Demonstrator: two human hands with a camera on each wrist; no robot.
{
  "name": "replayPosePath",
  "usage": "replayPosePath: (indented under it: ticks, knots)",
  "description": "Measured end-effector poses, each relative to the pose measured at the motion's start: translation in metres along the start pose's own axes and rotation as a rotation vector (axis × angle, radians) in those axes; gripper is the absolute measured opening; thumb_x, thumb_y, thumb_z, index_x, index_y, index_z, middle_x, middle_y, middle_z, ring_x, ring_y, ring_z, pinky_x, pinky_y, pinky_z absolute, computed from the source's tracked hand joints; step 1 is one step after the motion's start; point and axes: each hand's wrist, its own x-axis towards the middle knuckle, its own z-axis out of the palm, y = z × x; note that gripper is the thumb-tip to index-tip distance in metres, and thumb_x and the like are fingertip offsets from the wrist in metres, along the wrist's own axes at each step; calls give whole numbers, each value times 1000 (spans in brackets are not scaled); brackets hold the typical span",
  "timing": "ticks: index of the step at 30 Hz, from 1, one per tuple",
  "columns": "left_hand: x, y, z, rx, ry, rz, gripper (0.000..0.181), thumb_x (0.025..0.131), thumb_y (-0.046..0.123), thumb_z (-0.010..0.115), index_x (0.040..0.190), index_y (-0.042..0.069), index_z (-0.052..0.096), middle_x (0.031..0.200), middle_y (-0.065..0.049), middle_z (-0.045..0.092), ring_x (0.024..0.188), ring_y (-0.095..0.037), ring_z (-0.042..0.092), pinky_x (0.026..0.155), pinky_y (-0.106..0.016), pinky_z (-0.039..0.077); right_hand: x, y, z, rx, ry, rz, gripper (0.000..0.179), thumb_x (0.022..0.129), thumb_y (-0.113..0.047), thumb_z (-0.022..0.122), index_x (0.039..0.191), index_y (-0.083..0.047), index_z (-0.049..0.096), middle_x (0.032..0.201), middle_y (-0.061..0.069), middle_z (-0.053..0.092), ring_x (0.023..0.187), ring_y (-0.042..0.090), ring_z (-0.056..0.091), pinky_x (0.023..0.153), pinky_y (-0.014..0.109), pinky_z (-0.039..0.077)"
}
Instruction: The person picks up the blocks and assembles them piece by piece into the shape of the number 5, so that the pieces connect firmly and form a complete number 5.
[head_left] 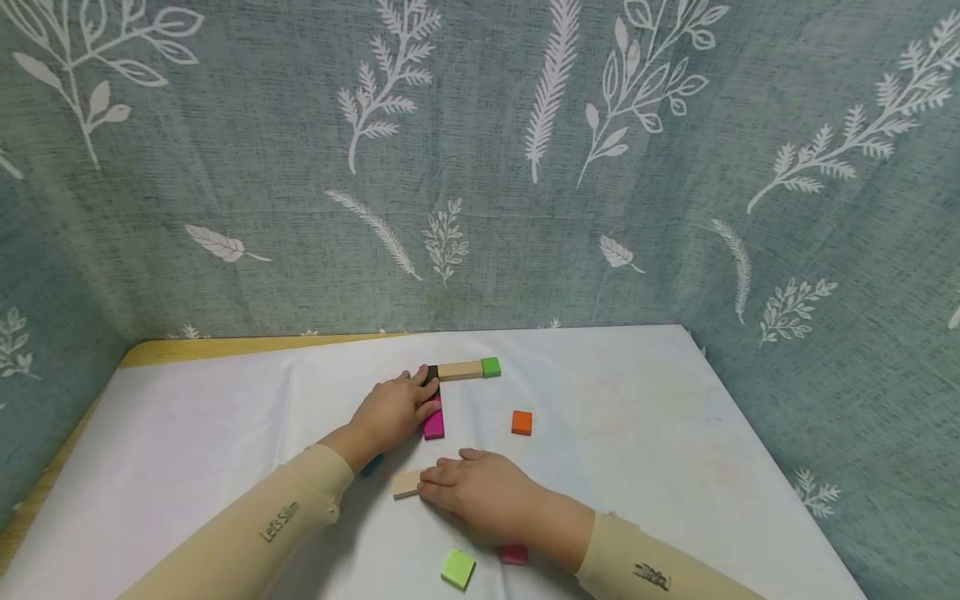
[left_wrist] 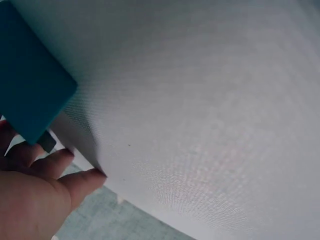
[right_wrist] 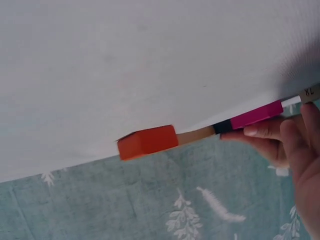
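My left hand [head_left: 390, 412] reaches over a black block [head_left: 432, 372] and a magenta block [head_left: 434, 427], its fingertips touching them. The black block meets the left end of a wooden strip [head_left: 460, 370], with a green block [head_left: 491, 367] at the strip's right end. Nearer me, my right hand [head_left: 491, 496] holds a second wooden strip [head_left: 407, 484] at the table, its left end showing past the fingers. Part of that strip is hidden under the hand. A teal block [left_wrist: 35, 75] lies under the left wrist, mostly covered in the head view.
An orange block [head_left: 522, 422] lies right of the magenta one. Toward the front are a lime green block [head_left: 458, 568] and a dark pink block [head_left: 513, 554] beside the right forearm. A white cloth [head_left: 637, 433] covers the table, and patterned curtains [head_left: 480, 183] enclose it.
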Motion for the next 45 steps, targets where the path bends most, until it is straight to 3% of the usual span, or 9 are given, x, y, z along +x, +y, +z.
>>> replayPosePath:
  ticks: [8,16,24,30,33,36,39,42,45]
  knots:
    - [0,0,1,1,-1,1,54,103,38,57,148,11,52,160,-17,39,141,-45,44,104,-67,43,-14,22,9,-42,35,100,37,97,-25,69,133,-31,66,102,-9,66,88,9,64,92,29,54]
    - [0,0,1,4,6,5,53,103,38,57,148,10,52,160,-17,39,141,-46,45,104,-67,44,-15,10,0,76,98,88,47,102,-41,57,145,-23,57,133,-5,65,118,9,62,103,31,50]
    - [0,3,-2,-11,6,8,53,103,37,57,148,9,51,160,-18,38,141,-46,43,100,-73,42,-15,-17,-3,64,-79,20,59,108,-53,24,150,-21,51,159,-4,43,145,13,44,112,38,45]
    - [1,2,-2,-23,-11,6,53,104,37,56,149,10,50,161,-18,36,142,-46,42,101,-74,41,-22,1,-8,97,-89,162,52,106,-55,37,136,-24,66,141,-9,62,128,11,61,105,38,52]
    - [-1,-2,-3,-15,-14,-7,53,104,37,56,149,10,50,161,-18,36,142,-45,42,101,-74,41,-13,1,-11,101,-41,352,48,100,-61,48,110,-22,75,105,-8,75,87,8,71,74,30,58]
    - [-3,-5,-4,-8,-9,-9,53,104,36,56,149,10,50,161,-18,36,142,-46,42,101,-74,41,2,-7,-13,112,-42,571,58,91,-74,51,88,-19,66,72,-7,58,54,11,53,48,28,42]
    - [-4,-6,-3,-10,-1,1,53,104,36,56,149,9,50,161,-19,36,142,-47,42,100,-74,41,16,-15,-14,66,-103,682,73,81,-87,51,83,-15,63,66,-2,49,48,16,46,43,31,39]
    - [-2,-5,-1,-21,3,2,53,104,37,55,149,9,51,161,-19,37,142,-47,43,100,-74,41,19,-6,-9,38,-144,593,79,78,-88,52,100,-14,71,84,0,61,67,19,59,55,34,48]
    - [0,-1,0,-24,-4,4,53,104,37,55,149,9,50,161,-18,36,142,-46,43,100,-75,41,10,15,0,90,-145,416,77,83,-81,57,131,-22,67,129,2,64,104,21,64,82,37,55]
